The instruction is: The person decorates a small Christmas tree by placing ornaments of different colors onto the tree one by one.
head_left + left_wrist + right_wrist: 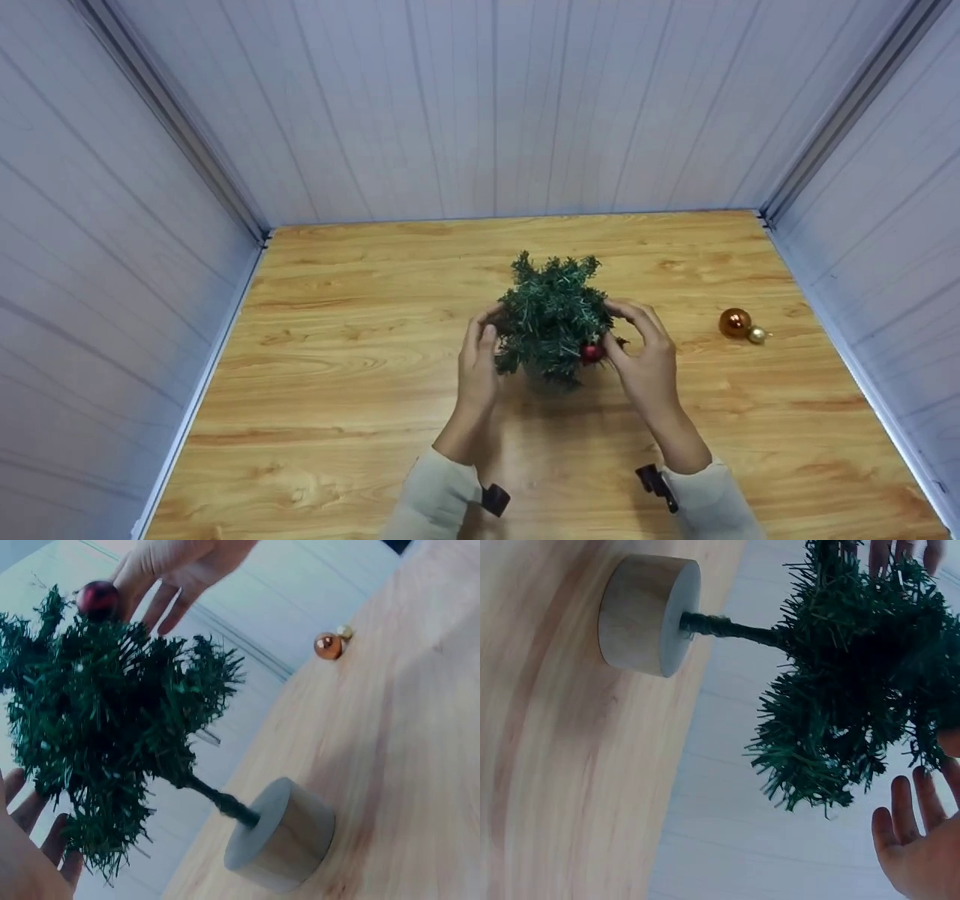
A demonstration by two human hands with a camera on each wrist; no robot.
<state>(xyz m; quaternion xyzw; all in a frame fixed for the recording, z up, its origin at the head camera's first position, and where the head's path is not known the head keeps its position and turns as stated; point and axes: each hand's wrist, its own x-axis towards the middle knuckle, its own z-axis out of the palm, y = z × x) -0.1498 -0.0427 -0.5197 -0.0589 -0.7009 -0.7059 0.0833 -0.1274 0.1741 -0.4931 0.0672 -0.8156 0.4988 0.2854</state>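
A small artificial Christmas tree (555, 311) stands upright between my two hands. Its thin green trunk (222, 802) rises from a round wooden base (298, 844) on the table. A shiny red ball ornament (592, 353) sits among the branches on the right. On the left side my left hand (478, 375) touches the outer branches with loosely extended fingers. My right hand (649, 366) is at the opposite side, its thumb close to the red ornament and its fingers spread beside the foliage. Branches partly hide the fingertips.
To the right on the wood-grain table (337, 420) lie a copper-coloured ball ornament (734, 322) and a smaller gold ball ornament (757, 334), side by side. Pale panel walls (450, 112) border the table at the back, left and right.
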